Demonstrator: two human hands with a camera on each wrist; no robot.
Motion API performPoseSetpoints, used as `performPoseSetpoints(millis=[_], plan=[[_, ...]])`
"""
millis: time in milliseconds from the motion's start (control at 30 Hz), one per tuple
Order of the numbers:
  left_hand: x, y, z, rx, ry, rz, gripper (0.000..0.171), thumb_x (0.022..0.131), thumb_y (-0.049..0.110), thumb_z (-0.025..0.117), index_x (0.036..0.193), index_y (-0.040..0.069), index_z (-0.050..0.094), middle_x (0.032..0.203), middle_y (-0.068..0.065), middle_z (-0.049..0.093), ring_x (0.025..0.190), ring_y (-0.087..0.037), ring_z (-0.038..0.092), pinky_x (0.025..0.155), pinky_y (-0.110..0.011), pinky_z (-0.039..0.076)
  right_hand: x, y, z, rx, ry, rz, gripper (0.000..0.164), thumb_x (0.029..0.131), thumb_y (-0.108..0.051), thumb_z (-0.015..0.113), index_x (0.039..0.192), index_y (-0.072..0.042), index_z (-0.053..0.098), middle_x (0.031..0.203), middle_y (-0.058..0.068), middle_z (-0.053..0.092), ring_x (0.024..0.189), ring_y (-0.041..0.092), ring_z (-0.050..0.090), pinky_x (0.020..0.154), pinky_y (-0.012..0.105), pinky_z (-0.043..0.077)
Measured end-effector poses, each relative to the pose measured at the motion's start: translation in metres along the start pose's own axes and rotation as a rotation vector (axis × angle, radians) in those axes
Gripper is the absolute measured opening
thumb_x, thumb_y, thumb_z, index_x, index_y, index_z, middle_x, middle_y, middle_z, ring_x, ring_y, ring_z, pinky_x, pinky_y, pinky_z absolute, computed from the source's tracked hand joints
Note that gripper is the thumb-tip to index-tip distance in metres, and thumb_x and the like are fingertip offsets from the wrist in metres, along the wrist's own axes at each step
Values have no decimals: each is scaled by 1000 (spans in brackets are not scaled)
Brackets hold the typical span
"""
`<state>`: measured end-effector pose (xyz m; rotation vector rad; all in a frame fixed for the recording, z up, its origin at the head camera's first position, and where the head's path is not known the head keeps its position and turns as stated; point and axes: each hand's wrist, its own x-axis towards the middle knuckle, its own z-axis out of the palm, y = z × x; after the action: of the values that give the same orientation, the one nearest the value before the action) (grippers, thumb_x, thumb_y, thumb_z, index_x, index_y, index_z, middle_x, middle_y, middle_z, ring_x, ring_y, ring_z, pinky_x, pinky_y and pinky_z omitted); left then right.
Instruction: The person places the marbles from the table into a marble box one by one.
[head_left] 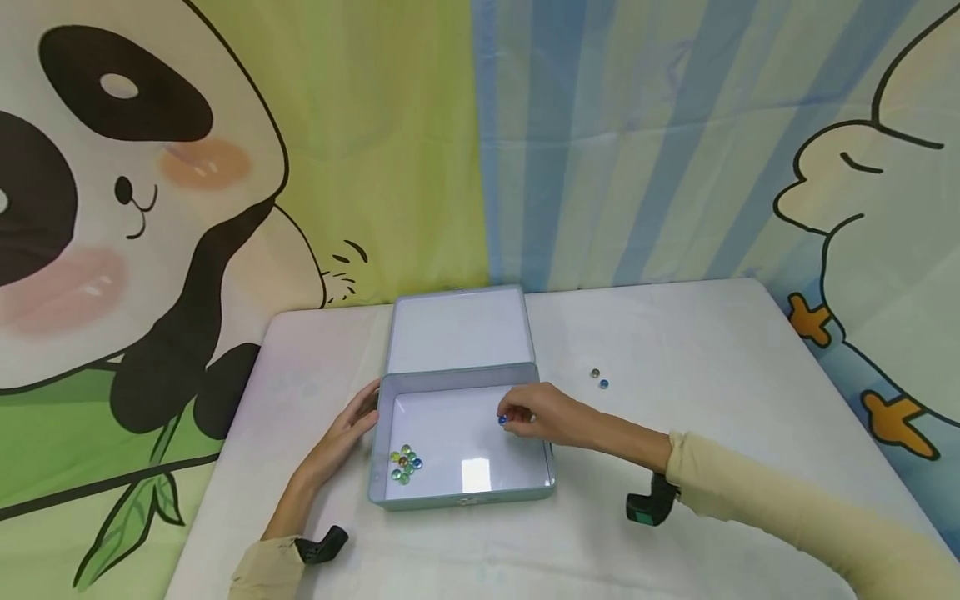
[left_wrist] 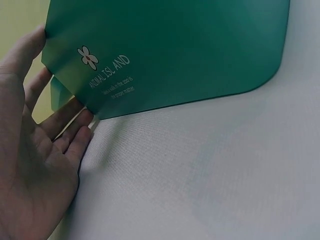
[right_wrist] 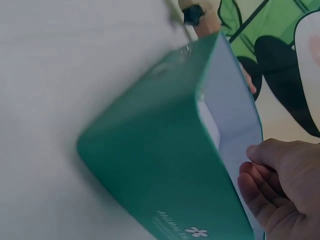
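Note:
An open green metal box [head_left: 461, 502] stands on the table, its lid [head_left: 459, 333] tipped back. My left hand [head_left: 347, 435] lies along the box's left wall; in the left wrist view its fingers [left_wrist: 75, 142] touch the green side bearing white lettering. Over the right part of the box, my right hand [head_left: 543, 412] pinches a blue glass marble [head_left: 502, 420] between thumb and fingertips. The right wrist view shows that hand [right_wrist: 285, 185] above the rim, the marble hidden there. Several green, yellow and blue marbles [head_left: 406, 463] cluster in the box's left front corner.
Two more marbles, one brownish [head_left: 596, 372] and one blue [head_left: 603, 384], lie right of the box on the white-covered table [head_left: 720, 383]. A printed curtain [head_left: 600, 150] hangs behind the table. Black devices [head_left: 651, 500] are strapped to both wrists.

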<state>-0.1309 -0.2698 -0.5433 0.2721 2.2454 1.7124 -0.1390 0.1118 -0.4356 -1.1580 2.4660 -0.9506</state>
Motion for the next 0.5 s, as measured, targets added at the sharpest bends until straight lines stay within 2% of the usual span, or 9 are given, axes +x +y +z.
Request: performPoseSetpoints(millis=[133,267,500], plan=[[1,0,-1,-6,-1,24,57,104,25,41,156,22,17,162,-20,15,149,-44,11,115,-70,7,33,5,-1,-59,-46,19,12,91,-10,66,102,-4,68,91,2,68,81,7,59,71,14,51],[2,1,0,-7,-8,29,57,104,23,41,156,21,17,162,-20,15,149,-44,10,115,-70,8,61,8,1,-68,-82,28,12,92,-10,65,101,-4,68,92,4,68,83,10,61,73,16,51],[2,1,1,-5,-2,17,58,104,25,42,156,21,17,162,-20,16,149,-44,11,116,-68,8,101,4,24,-94,-180,31,12,90,-8,66,101,-3,68,95,7,71,85,13,63,73,15,50]])
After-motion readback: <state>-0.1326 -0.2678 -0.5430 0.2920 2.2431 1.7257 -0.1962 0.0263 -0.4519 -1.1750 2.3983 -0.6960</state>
